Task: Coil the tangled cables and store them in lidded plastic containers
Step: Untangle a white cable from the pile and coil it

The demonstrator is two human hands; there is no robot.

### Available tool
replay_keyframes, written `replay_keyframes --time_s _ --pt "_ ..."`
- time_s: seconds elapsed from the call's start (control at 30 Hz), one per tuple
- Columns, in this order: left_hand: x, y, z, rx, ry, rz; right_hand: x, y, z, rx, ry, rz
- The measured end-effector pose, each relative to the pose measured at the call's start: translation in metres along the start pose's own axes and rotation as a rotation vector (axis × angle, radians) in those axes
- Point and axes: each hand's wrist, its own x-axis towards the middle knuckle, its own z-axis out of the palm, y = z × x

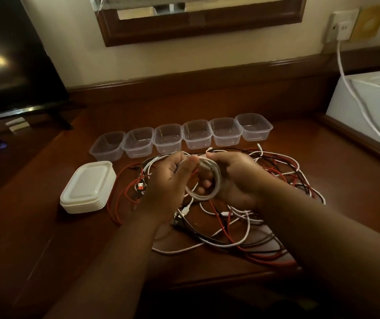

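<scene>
A white cable coil (215, 180) hangs above the desk between both hands. My right hand (237, 178) grips the coil's right side, fingers curled through the loop. My left hand (170, 180) pinches the cable at the top of the coil with thumb and fingers. Below them a tangle of red, black and white cables (249, 229) lies spread over the wooden desk (46, 226). Several clear open plastic containers (168, 138) stand in a row behind the tangle. A stack of white lids (87, 187) sits at the left.
A dark TV screen (11, 65) stands at the back left. A white box (364, 107) sits at the right with a white cord (355, 97) running to a wall socket (341, 26). A framed mirror (198, 24) hangs on the wall.
</scene>
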Motion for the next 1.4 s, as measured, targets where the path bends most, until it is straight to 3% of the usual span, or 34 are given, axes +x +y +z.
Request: replay_keyframes --time_s 0.17,0.33,0.53,0.63,0.8,1.0,1.23,1.4 --pt "0.038 -0.028 0.003 -0.089 0.033 -0.071 0.032 -0.009 -0.039 0.1 -0.262 0.001" --pt "0.057 -0.077 0.013 -0.31 0.126 -0.181 0.073 0.009 -0.064 0.126 -0.355 -0.011" --pt "0.06 -0.09 0.017 -0.516 -0.002 -0.223 0.088 0.011 -0.084 0.022 -0.414 -0.037" --pt "0.06 -0.088 0.016 -0.495 -0.005 -0.223 0.085 0.011 -0.087 0.04 -0.405 -0.024" --pt "0.058 -0.09 0.016 -0.244 0.126 -0.157 0.085 0.011 -0.085 0.009 -0.278 -0.077" --pt "0.057 -0.089 0.013 0.046 0.162 -0.108 0.085 0.022 -0.074 -0.375 0.026 -0.29" --pt "0.055 -0.085 0.014 0.039 0.144 -0.063 0.083 0.027 -0.072 -0.44 0.116 -0.359" --pt "0.053 -0.088 0.015 0.19 0.177 0.043 0.085 0.027 -0.066 -0.492 0.208 -0.392"
